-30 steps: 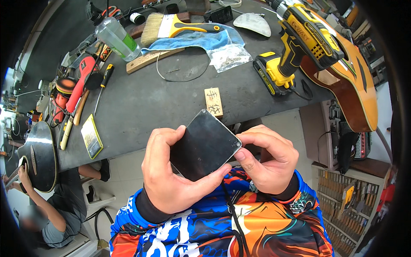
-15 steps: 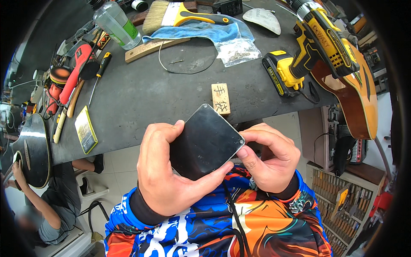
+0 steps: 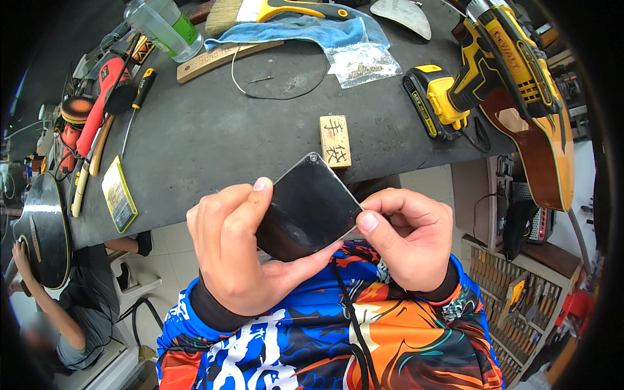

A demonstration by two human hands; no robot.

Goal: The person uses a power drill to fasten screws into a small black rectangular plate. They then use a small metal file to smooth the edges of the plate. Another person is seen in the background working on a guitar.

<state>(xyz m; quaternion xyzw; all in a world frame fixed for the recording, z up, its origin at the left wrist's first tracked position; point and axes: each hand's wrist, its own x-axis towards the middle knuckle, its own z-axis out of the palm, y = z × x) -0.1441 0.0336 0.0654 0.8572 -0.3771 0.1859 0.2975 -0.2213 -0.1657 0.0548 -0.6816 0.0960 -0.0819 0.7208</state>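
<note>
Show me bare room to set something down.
The bench has its widest free patch between the screwdriver and wooden block, below the wire loop; a smaller one separates block and drill. Brush, blue cloth and plastic bag crowd the far side; a red power tool, the left. The black plate hides part of the near edge.
</note>
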